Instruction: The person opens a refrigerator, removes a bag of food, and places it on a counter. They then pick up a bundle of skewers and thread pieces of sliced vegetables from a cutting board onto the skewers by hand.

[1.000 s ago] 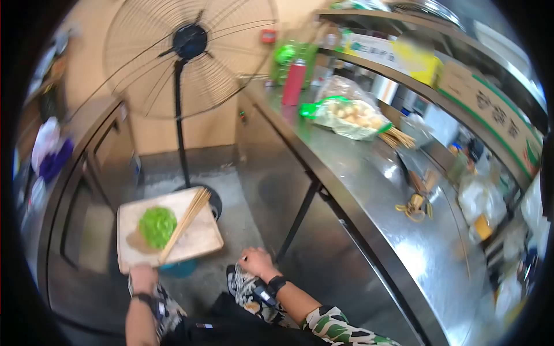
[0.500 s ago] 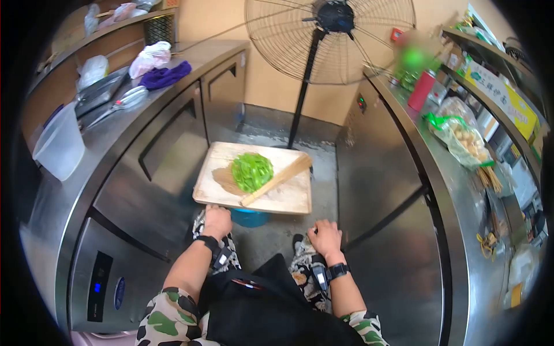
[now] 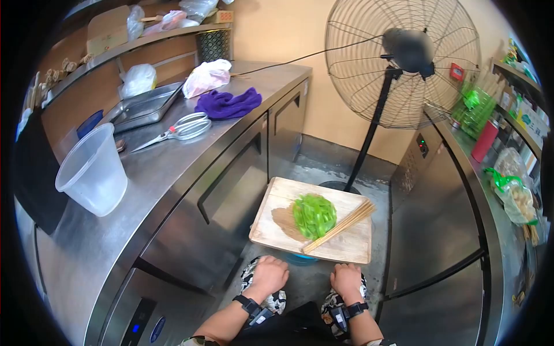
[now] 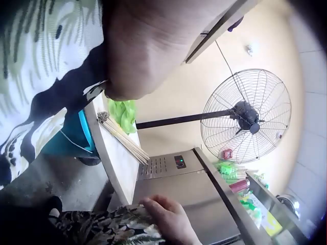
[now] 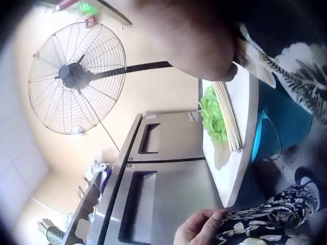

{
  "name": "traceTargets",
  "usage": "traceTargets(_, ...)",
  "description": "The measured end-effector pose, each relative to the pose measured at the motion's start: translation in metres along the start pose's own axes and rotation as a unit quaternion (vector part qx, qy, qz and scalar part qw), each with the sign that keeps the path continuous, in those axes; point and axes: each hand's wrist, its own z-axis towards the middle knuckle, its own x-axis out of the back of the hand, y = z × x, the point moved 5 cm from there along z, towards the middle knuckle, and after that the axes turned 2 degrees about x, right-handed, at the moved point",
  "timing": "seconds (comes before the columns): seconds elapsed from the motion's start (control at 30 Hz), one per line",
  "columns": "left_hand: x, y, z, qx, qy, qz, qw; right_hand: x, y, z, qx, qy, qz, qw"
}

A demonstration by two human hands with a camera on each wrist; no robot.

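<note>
My left hand [image 3: 270, 274] rests on the left knee with its fingers loosely bent, holding nothing. On the right knee lies my right hand [image 3: 347, 281], also holding nothing. Just ahead of both is a wooden cutting board [image 3: 355, 245]. A pile of cut green vegetable pieces [image 3: 314, 216] sits in its middle, beside a damp brown patch. To the right of the pile, a bundle of thin wooden skewers [image 3: 340, 226] lies slantwise, one end past the board's edge. Under the board is a blue bucket [image 5: 286, 122], mostly hidden in the head view.
Steel counters flank the board. The left counter [image 3: 144, 190] bears a clear plastic tub [image 3: 95, 173], scissors [image 3: 179, 130], a purple cloth [image 3: 229, 104] and metal trays [image 3: 144, 109]. A large standing fan [image 3: 407, 52] is ahead; a red bottle [image 3: 485, 140] stands on the right counter.
The head view has swung left, bringing in more of the left counter. My left hand has come back from the board's near edge to the knee. The board, vegetable pieces and skewers lie as before.
</note>
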Motion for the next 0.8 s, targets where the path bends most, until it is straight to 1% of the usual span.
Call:
traceTargets(0.03, -0.001, 0.001, 0.002, -0.004, -0.007, -0.012, 1.000, -0.002, -0.007, 0.003, 0.014, -0.013, -0.009, 1.000)
traceTargets(0.13, -0.002, 0.008, 0.004, -0.022, -0.022, -0.046, 0.998, 0.002, -0.009, 0.002, 0.010, -0.017, -0.012, 1.000)
traceTargets(0.23, -0.014, 0.022, 0.000, -0.106, -0.052, -0.022, 0.993, 0.007, -0.002, -0.004, 0.000, -0.012, -0.025, 1.000)
traceTargets(0.27, -0.024, 0.029, -0.004, -0.140, -0.125, 0.004, 0.982, 0.009, 0.000, -0.007, 0.009, 0.013, -0.036, 0.999)
traceTargets(0.3, -0.032, 0.038, -0.009, -0.150, -0.204, -0.006, 0.967, 0.010, 0.004, -0.009, 0.006, 0.014, -0.036, 0.999)
traceTargets(0.37, -0.046, 0.059, -0.023, -0.169, -0.354, -0.018, 0.919, 0.014, 0.010, -0.011, 0.001, 0.025, -0.034, 0.999)
traceTargets(0.4, -0.059, 0.071, -0.038, -0.165, -0.449, -0.121, 0.870, 0.015, 0.012, -0.013, -0.006, 0.023, -0.027, 0.999)
traceTargets(0.43, -0.076, 0.084, -0.060, -0.157, -0.534, -0.220, 0.801, 0.017, 0.015, -0.014, -0.014, 0.023, -0.019, 0.999)
traceTargets(0.5, -0.150, 0.089, -0.116, -0.171, -0.596, -0.341, 0.707, 0.021, 0.022, -0.018, -0.026, 0.030, -0.008, 0.999)
traceTargets(0.53, -0.146, 0.089, -0.112, -0.164, -0.611, -0.321, 0.705, 0.022, 0.024, -0.020, -0.030, 0.036, -0.004, 0.999)
traceTargets(0.6, -0.117, 0.092, -0.103, -0.146, -0.641, -0.280, 0.699, 0.023, 0.028, -0.026, -0.036, 0.049, 0.008, 0.998)
traceTargets(0.7, -0.071, 0.096, -0.096, -0.072, -0.664, -0.276, 0.692, 0.024, 0.038, -0.034, -0.036, 0.058, 0.016, 0.998)
traceTargets(0.77, -0.044, 0.093, -0.093, -0.059, -0.641, -0.307, 0.702, 0.022, 0.044, -0.036, -0.035, 0.052, 0.021, 0.998)
traceTargets(0.8, -0.034, 0.089, -0.092, -0.051, -0.628, -0.322, 0.707, 0.022, 0.045, -0.037, -0.031, 0.016, 0.026, 0.999)
